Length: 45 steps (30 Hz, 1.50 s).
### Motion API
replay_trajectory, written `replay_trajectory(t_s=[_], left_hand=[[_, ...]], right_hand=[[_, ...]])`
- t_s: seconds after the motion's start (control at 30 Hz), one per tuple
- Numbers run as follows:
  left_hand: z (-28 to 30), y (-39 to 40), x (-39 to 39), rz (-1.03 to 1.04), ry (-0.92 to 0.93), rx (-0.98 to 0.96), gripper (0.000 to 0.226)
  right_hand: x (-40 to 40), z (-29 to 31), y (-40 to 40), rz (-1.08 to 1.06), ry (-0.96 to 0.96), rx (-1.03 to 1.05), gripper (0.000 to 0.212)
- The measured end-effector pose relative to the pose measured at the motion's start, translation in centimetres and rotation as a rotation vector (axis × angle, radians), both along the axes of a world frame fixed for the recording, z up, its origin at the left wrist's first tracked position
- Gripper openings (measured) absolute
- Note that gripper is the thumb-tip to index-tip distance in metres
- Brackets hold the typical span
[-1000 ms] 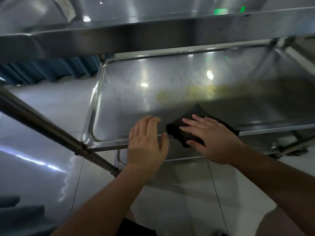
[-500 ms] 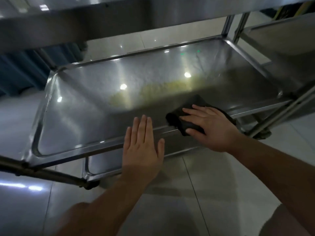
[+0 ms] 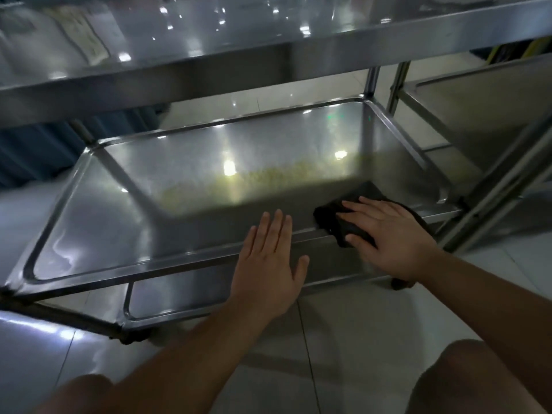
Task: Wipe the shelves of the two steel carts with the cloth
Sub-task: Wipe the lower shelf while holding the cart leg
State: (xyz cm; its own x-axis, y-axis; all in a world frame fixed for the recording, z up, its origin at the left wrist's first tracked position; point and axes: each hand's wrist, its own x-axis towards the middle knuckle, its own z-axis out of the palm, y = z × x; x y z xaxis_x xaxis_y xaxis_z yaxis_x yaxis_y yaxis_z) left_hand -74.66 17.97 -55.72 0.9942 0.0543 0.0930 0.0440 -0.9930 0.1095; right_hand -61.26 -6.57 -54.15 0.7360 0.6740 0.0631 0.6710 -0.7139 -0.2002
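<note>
The right hand [image 3: 391,234], fingers spread flat on the dark crumpled cloth [image 3: 352,222], has slid toward three o'clock along the middle steel cart shelf [image 3: 125,222]; left hand [image 3: 270,264] stays flat, fingers together. Wiping continues.

You see a dim, bluish scene. Ceiling lights glare as bright spots on the middle shelf [image 3: 209,174]; its near half lies in shadow. Straight rails bow at the edges, and fine detail is soft.

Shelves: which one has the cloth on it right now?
The middle shelf, with the yellowish smear: the right hand presses the black cloth flat at its near right edge. The top shelf and bottom shelf carry no cloth.
</note>
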Motion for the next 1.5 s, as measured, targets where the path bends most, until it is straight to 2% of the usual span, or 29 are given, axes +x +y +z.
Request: replay_trajectory(t_s=[0.17, 0.27, 0.37, 0.43, 0.53, 0.67, 0.77, 0.87, 0.93, 1.0, 1.03, 1.1, 1.17, 1.27, 1.33, 1.43, 1.5], left_hand=[[-1.4, -1.4, 0.3, 0.049, -0.016, 0.038, 0.080], [-1.9, -1.3, 0.4, 0.052, -0.037, 0.063, 0.078], [-2.3, -1.3, 0.5, 0.050, -0.040, 0.090, 0.080], [-2.3, -1.0, 0.4, 0.039, -0.027, 0.098, 0.082], [-2.2, -0.4, 0.3, 0.023, -0.015, 0.119, 0.083], [-2.1, -0.5, 0.4, 0.033, -0.015, 0.137, 0.084], [-2.0, -0.8, 0.4, 0.053, -0.028, 0.153, 0.085], [-1.8, -1.0, 0.3, 0.058, -0.025, 0.150, 0.085], [-1.8, -1.0, 0.3, 0.054, -0.029, 0.152, 0.085], [-1.8, -1.1, 0.3, 0.043, -0.039, 0.154, 0.085], [-1.8, -1.0, 0.2, 0.043, -0.042, 0.152, 0.085], [-1.8, -1.0, 0.2, 0.045, -0.037, 0.148, 0.085], [-1.8, -0.9, 0.2, 0.040, -0.029, 0.142, 0.086], [-1.8, -0.9, 0.3, 0.046, -0.021, 0.137, 0.086], [-2.0, -0.9, 0.3, 0.054, -0.020, 0.135, 0.086], [-2.1, -0.9, 0.3, 0.059, -0.013, 0.150, 0.086], [-2.2, -0.9, 0.3, 0.055, -0.012, 0.159, 0.085]], right_hand=[[2.4, 0.2, -5.4, -0.141, 0.039, -0.040, 0.059], [4.4, 0.8, -7.0, -0.280, 0.153, -0.055, 0.063], [7.0, 1.3, -6.2, -0.345, 0.267, -0.171, 0.062], [8.6, 1.3, -5.1, -0.363, 0.275, -0.243, 0.063], [11.8, 1.4, -3.2, -0.422, 0.259, -0.138, 0.067], [16.0, 1.4, -0.8, -0.342, 0.156, -0.077, 0.070], [16.7, 1.1, 0.5, -0.295, 0.142, -0.122, 0.068], [13.0, 1.6, 1.1, -0.026, 0.165, -0.146, 0.064], [9.3, 1.4, 0.7, 0.194, 0.216, -0.123, 0.072], [8.1, 1.8, -0.4, 0.284, 0.267, -0.113, 0.077], [9.0, 2.0, -0.8, 0.275, 0.248, -0.118, 0.073], [12.6, 2.2, -1.4, 0.124, 0.130, -0.111, 0.061], [16.7, 2.6, -1.6, -0.146, 0.064, -0.117, 0.057], [19.3, 2.3, 0.3, -0.404, 0.152, -0.116, 0.065], [17.4, 2.3, 3.4, -0.348, 0.159, -0.077, 0.064], [10.6, 2.0, 7.8, -0.056, 0.110, -0.071, 0.063], [6.5, 1.4, 8.8, 0.053, 0.181, -0.072, 0.069]])
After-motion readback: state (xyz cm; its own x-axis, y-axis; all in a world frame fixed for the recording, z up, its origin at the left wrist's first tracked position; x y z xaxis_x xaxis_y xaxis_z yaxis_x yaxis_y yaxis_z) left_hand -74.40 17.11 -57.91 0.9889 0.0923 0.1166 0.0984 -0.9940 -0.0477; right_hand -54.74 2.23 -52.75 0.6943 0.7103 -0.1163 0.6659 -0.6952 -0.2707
